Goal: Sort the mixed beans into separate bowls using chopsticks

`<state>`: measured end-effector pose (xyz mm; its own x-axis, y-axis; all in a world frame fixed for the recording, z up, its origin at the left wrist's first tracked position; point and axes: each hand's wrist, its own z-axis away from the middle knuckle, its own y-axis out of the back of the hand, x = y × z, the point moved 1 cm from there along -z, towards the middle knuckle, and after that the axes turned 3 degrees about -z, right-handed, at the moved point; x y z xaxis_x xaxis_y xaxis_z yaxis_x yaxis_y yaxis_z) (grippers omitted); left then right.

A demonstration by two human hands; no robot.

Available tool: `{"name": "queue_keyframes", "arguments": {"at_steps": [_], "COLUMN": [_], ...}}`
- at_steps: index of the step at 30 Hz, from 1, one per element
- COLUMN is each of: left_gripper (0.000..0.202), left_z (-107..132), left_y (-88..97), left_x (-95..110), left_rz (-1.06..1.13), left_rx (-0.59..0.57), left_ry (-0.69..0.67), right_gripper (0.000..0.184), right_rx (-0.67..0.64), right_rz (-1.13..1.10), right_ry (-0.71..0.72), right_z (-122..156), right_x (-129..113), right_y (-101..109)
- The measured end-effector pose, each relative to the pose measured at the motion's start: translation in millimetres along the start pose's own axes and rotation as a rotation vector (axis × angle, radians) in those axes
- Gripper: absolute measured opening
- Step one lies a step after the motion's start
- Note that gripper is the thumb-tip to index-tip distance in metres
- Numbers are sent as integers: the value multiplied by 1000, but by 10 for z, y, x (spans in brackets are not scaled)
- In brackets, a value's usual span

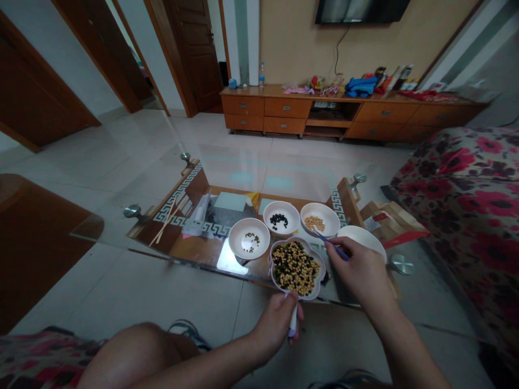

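1. Gripping a white handle, left hand closed, just below the bean dish at the glass tabletop edge.
2. Pinching blue tweezers, right hand closed, tips at the soybean bowl.

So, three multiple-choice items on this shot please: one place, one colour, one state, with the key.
1. Where is the flower-shaped dish relative to the bowls of green beans, black beans and yellow beans?
A) Beyond them B) Nearer the person C) On the floor

2. What colour is the utensil in the right hand?
A) Blue B) Red C) Yellow

3. What state is the dish in?
A) Empty B) Upside down C) Heaped with mixed beans

1: B, it sits at the near side, with the left hand at its white handle.
2: A, its shaft shows blue.
3: C, dark and yellow beans fill it.
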<state>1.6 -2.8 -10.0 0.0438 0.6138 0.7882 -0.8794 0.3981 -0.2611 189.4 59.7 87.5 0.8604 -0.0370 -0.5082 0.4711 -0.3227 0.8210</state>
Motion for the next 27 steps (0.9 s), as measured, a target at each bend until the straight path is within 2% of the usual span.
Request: {"name": "queue_keyframes", "arguments": {"at_steps": [4,18,27], "left_gripper": [72,72,79], "left_z": [-1,11,32], "left_y": [-2,49,4], "left_x": [-4,93,-3], "left_rz": [-9,-136,-136], "left_rx": [-1,33,27], "left_ry": [10,-10,-14], "right_gripper": [29,28,25], "right_rx": [-102,-231,-354], "right_rz": [18,-62,-30], "right_ry": [6,29,86], "right_z": [12,44,235], "right_x": [-9,-98,-160], "right_y": [-18,-50,-73]}}
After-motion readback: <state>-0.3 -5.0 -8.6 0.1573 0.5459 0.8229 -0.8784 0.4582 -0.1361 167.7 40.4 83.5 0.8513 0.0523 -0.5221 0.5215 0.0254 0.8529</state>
